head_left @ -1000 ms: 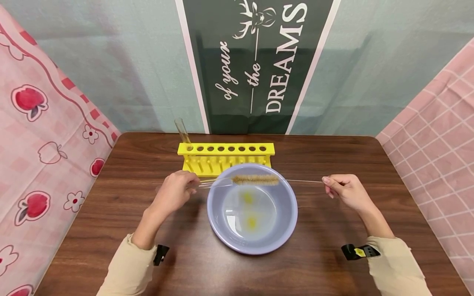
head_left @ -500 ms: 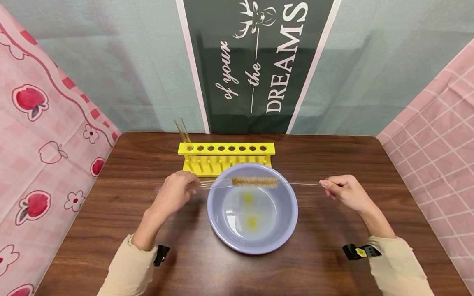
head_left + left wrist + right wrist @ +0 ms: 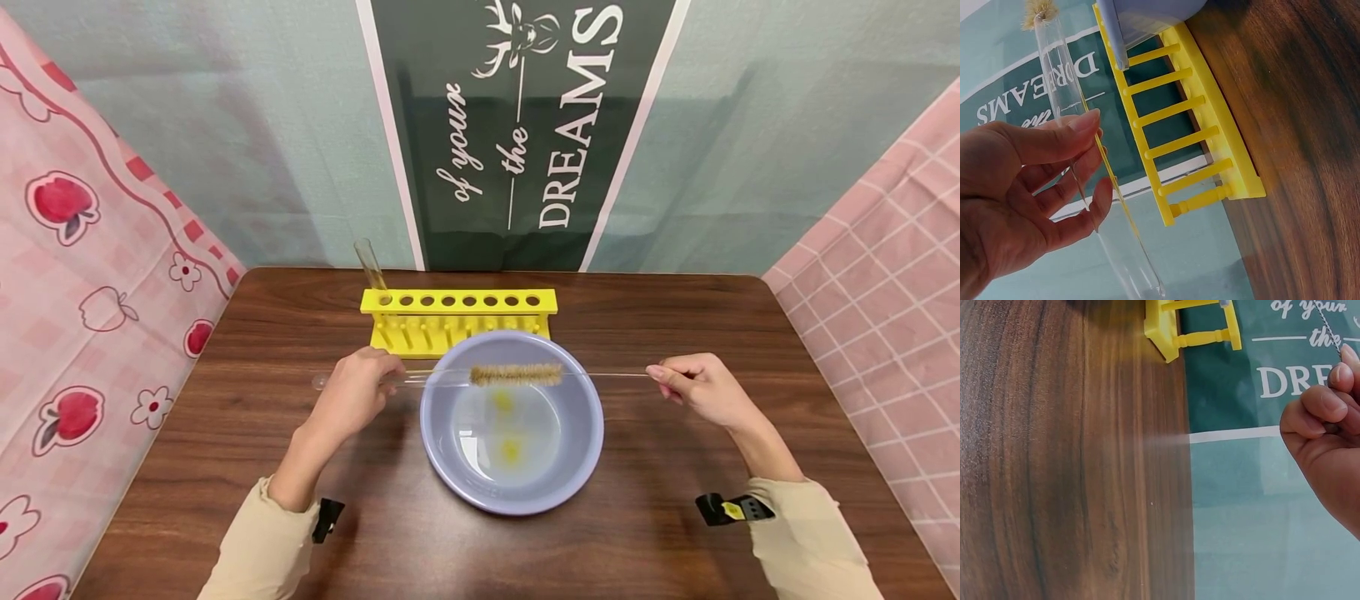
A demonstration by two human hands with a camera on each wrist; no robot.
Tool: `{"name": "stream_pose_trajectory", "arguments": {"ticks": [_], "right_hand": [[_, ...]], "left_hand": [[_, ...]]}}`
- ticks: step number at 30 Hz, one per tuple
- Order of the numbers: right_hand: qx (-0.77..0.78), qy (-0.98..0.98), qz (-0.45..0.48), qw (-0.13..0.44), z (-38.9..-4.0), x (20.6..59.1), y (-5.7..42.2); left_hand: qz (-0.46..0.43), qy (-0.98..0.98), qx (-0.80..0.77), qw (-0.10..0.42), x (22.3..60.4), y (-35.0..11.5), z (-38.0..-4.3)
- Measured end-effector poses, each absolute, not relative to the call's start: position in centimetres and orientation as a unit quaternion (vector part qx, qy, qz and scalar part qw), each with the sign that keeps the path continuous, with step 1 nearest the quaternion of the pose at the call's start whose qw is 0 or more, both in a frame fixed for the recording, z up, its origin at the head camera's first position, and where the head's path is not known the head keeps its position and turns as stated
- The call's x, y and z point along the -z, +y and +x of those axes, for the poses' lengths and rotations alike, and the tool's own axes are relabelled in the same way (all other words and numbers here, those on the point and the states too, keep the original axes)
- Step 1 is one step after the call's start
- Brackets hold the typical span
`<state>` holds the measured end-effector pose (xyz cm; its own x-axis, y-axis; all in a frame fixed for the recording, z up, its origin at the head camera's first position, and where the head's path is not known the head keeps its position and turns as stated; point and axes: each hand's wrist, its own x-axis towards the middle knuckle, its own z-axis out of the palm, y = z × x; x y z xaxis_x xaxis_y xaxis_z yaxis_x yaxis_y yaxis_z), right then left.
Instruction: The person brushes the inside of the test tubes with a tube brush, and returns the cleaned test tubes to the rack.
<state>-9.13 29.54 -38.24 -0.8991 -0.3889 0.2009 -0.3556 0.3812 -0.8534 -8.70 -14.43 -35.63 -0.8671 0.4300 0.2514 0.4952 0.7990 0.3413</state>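
Note:
My left hand [image 3: 352,390] grips a clear glass test tube [image 3: 1060,69], fingers and thumb round its middle. The tube lies nearly level in the head view, its rounded end sticking out left of the hand. Bristles of a tan test tube brush [image 3: 516,375] stand right at the tube's mouth, over the basin. On the other side, my right hand [image 3: 693,387] pinches the brush's twisted wire handle [image 3: 1329,328] between thumb and fingers. Below the brush, a lavender basin [image 3: 585,450] holds water, with two yellow blurs showing in it.
Behind the basin stands a yellow test tube rack [image 3: 459,302], partly hidden by the basin's rim. Another glass tube [image 3: 367,265] leans in its leftmost hole. The brown wooden table [image 3: 645,533] ends at a printed curtain [image 3: 300,167] at the back.
The brush and tube have come down slightly at the middle and now lie more level and in line. My right hand has shifted a little left; both grips stay the same.

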Motion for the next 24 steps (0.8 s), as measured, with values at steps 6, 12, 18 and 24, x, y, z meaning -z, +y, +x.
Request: {"name": "stream_pose_trajectory", "arguments": {"ticks": [6,12,18,24], "right_hand": [[0.504,0.832,-0.232,0.018,-9.2,37.7,29.6],[0.512,0.830,-0.222,0.014,-9.2,37.2,29.1],[0.516,0.834,-0.197,0.015,-9.2,37.8,28.9],[0.499,0.846,-0.185,0.041,-8.2,36.3,26.9]], "left_hand": [[-0.263,-0.939,0.199,0.093,35.7,-14.3,-8.6],[-0.281,-0.933,0.203,0.100,35.7,-14.1,-8.6],[-0.281,-0.932,0.204,0.102,35.9,-14.0,-8.6],[-0.276,-0.934,0.207,0.099,36.0,-13.8,-8.6]]}}
